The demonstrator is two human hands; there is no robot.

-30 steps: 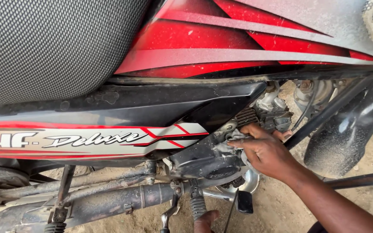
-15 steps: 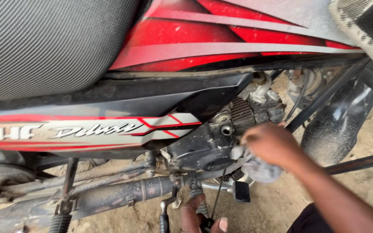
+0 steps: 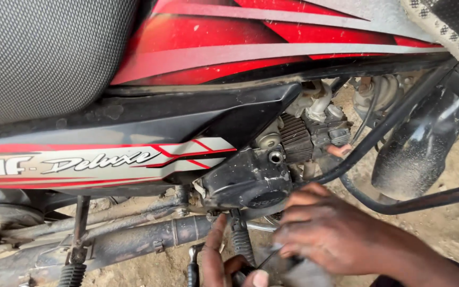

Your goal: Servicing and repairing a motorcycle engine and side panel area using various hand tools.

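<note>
motorcycle (image 3: 150, 159): one being counted | hands being seen: two, left hand (image 3: 229, 266) and right hand (image 3: 330, 234) | black engine cover (image 3: 245, 180): one | front tyre (image 3: 426, 143): one | seat (image 3: 43, 53): one

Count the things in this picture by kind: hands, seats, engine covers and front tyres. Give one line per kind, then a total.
Hands: 2, the left hand and the right hand
Seats: 1, the grey seat
Engine covers: 1, the black engine cover
Front tyres: 1, the front tyre
Total: 5
</note>
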